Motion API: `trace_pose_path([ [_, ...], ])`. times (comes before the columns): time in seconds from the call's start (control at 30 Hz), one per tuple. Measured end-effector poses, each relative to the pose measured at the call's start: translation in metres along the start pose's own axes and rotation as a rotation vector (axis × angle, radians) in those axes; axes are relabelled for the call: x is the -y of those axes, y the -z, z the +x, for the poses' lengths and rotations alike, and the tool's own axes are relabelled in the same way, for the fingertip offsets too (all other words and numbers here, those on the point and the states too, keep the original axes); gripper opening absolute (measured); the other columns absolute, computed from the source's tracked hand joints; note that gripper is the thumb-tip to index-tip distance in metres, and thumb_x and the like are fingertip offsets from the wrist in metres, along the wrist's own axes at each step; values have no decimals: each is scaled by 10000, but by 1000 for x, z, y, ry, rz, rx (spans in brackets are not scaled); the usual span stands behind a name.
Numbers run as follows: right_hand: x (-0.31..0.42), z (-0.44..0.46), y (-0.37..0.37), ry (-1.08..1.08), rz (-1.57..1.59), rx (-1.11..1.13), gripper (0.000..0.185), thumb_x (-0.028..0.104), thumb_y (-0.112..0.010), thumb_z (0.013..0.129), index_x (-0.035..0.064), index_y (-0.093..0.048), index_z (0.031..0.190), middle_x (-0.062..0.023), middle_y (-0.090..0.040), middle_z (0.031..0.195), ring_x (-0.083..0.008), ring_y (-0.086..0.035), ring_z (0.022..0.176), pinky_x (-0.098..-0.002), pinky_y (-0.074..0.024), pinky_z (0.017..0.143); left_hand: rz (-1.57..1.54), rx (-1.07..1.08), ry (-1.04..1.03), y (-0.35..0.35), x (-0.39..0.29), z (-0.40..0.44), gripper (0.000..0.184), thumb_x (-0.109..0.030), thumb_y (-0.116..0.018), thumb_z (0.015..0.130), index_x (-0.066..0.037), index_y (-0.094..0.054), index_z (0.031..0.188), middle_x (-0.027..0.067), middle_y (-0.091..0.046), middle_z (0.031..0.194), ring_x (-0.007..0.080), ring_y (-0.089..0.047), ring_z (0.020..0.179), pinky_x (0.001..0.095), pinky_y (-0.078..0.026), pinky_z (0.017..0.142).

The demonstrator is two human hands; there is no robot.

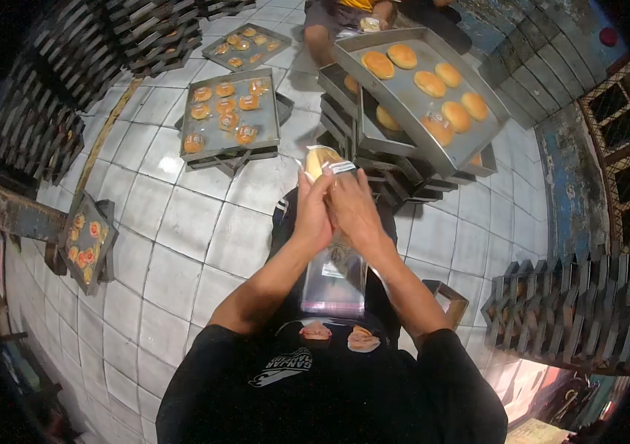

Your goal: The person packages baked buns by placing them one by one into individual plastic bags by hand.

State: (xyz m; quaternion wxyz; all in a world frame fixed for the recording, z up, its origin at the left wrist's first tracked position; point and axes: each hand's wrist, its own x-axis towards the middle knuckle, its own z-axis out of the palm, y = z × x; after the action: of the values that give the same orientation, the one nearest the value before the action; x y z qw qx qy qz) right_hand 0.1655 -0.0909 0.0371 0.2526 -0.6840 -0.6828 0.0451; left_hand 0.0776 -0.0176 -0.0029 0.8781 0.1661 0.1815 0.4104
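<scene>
A pale bun [320, 158] shows at my fingertips, partly inside a clear plastic bag [342, 168] with a printed label. My left hand [315, 216] is closed around the bun's left side, thumb pressed on it. From the right, my right hand [353, 211] grips the same bagged bun, its fingers partly hidden. Below my wrists, a stack of clear printed plastic bags [333, 285] lies on my lap.
Ahead on the right, a metal tray of unwrapped buns [422, 122] tops a stack of trays. Trays of wrapped buns [232, 118] stand on the tiled floor [174, 214] to the left. Another person [352, 18] sits opposite. Stacked trays [567, 307] stand at right.
</scene>
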Motion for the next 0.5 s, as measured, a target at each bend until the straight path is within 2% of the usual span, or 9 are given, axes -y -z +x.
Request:
trace_pose_path([
  [0.03,2,9,4,-5,-31,4,508,97,-638,890,23,-501,1373,-211,-605,1274,-392,-536,1281,-654,-261,1178,135,-65,-131,-7,4,1,412,-255,-548,1046,-127,-457,1427,91,-584,1357,253,-595,1210,451,-495,1043],
  [0.1,15,8,19,69,28,-133,389,99,-651,902,33,-560,1274,-192,-639,1187,-391,-597,1194,-612,-375,1102,88,-158,-128,-1,-6,13,434,-367,-445,1090,-102,-451,1433,122,-579,1351,284,-592,1211,482,-486,1064],
  [0.17,19,-2,31,-16,368,64,277,75,-680,920,37,-640,1191,-156,-688,1111,-340,-648,1113,-473,-474,1016,-147,-148,171,-1,-31,19,510,-451,-365,1106,-68,-465,1427,156,-571,1351,319,-570,1250,521,-459,1101],
  [0.2,25,-6,21,-76,487,17,129,96,-695,928,25,-668,1032,-106,-699,981,-259,-685,953,-374,-524,837,-99,-182,205,-5,-35,18,632,-539,-271,1103,-39,-474,1433,173,-564,1387,342,-542,1304,557,-438,1116],
  [0.3,25,-16,6,-174,775,259,119,106,-729,920,33,-636,917,-70,-679,950,-181,-653,857,-337,-517,764,-67,-139,218,11,-25,33,665,-566,-263,1095,-44,-494,1437,170,-559,1433,348,-520,1346,574,-400,1140],
  [0.33,38,-22,20,109,1128,439,166,206,-663,989,46,-642,950,-52,-661,937,-193,-627,839,-350,-510,802,-62,-137,190,18,-30,38,677,-579,-257,1090,-56,-498,1446,164,-555,1458,342,-517,1356,573,-367,1162],
  [0.4,54,-45,15,384,1554,502,148,191,-696,976,47,-661,984,-45,-677,967,-169,-616,844,-324,-508,799,-65,-183,144,37,-52,38,675,-582,-267,1088,-59,-504,1442,165,-560,1453,336,-520,1353,571,-357,1168],
  [0.47,55,-41,17,49,1375,260,128,150,-716,949,45,-665,1002,-46,-675,948,-138,-601,825,-293,-497,761,-82,-217,39,41,-64,29,673,-588,-275,1082,-60,-526,1416,170,-588,1404,340,-549,1306,562,-394,1137],
  [0.5,43,-35,18,-313,1003,114,119,128,-720,936,42,-666,996,-47,-670,928,-128,-593,808,-278,-492,735,-84,-224,38,36,-59,19,673,-588,-275,1082,-60,-526,1416,170,-588,1404,340,-549,1306,562,-394,1137],
])
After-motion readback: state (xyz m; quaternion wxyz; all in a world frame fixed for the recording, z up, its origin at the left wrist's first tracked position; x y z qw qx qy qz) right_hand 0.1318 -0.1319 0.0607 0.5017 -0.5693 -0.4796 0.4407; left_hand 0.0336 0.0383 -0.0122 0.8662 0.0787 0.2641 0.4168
